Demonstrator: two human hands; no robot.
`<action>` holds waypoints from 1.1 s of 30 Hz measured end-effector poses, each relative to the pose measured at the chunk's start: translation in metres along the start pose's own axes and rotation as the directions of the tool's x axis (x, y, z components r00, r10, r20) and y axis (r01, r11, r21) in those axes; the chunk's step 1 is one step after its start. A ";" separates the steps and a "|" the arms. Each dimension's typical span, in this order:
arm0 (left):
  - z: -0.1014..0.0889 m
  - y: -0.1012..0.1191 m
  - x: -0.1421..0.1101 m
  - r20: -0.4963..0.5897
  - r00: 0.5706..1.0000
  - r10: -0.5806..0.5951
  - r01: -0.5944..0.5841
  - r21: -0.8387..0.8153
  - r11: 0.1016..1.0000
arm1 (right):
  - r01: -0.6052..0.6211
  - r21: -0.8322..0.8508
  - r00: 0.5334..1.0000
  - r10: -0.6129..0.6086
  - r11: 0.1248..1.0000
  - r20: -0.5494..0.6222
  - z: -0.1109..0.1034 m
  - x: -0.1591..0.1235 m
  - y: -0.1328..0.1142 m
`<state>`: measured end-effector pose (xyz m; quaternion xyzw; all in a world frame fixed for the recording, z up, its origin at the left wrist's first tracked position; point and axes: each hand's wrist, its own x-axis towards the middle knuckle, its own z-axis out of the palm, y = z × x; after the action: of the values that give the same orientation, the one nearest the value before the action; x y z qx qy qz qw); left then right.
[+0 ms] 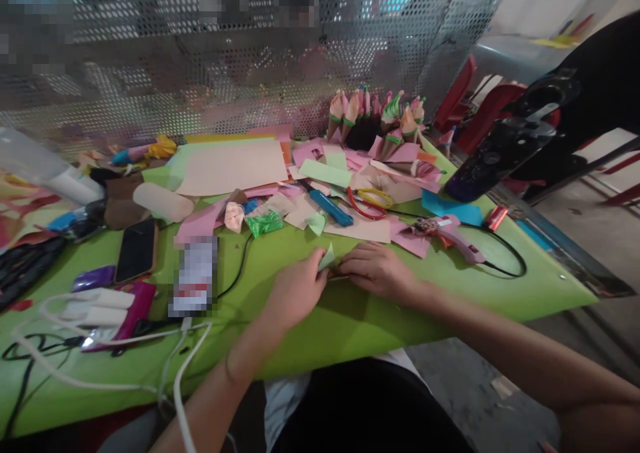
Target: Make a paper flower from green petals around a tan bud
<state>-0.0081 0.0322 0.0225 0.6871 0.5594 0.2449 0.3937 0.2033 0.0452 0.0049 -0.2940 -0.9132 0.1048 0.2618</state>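
My left hand (296,288) and my right hand (377,268) meet over the green table (350,320) near its front edge. Together they pinch a small pale green piece of paper (327,258), which stands up between the fingertips. Both hands have their fingers closed on it. Just beyond lie loose pink and beige paper sheets (357,229), a blue utility knife (330,208) and red-and-yellow scissors (369,201).
A pink glue gun (453,232) with a black cord lies at the right. Finished paper cones (380,116) stand at the back by a perforated metal screen. Two phones (136,248), a purple power bank (123,310) and white cables crowd the left side.
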 end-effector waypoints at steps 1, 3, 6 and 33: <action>0.001 0.003 -0.003 -0.020 1.000 0.019 -0.017 0.128 0.992 | -0.006 0.002 1.000 0.006 1.000 -0.004 0.001 0.001 -0.001; 0.003 0.006 -0.009 -0.032 0.998 0.057 -0.041 0.376 0.926 | 0.000 -0.015 1.000 0.000 1.000 -0.010 0.002 0.001 -0.002; 0.003 0.006 -0.014 -0.067 0.988 0.138 -0.066 0.624 0.778 | 0.020 -0.055 1.000 -0.019 0.998 0.005 0.003 0.001 -0.004; 0.006 -0.003 -0.039 0.053 0.949 0.312 -0.262 0.685 0.680 | 0.065 -0.193 0.997 -0.059 0.979 0.039 0.001 -0.010 -0.025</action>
<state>-0.0153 -0.0072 0.0207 0.8536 0.5081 0.1034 0.0502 0.1979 0.0187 0.0087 -0.2877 -0.9321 0.0119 0.2200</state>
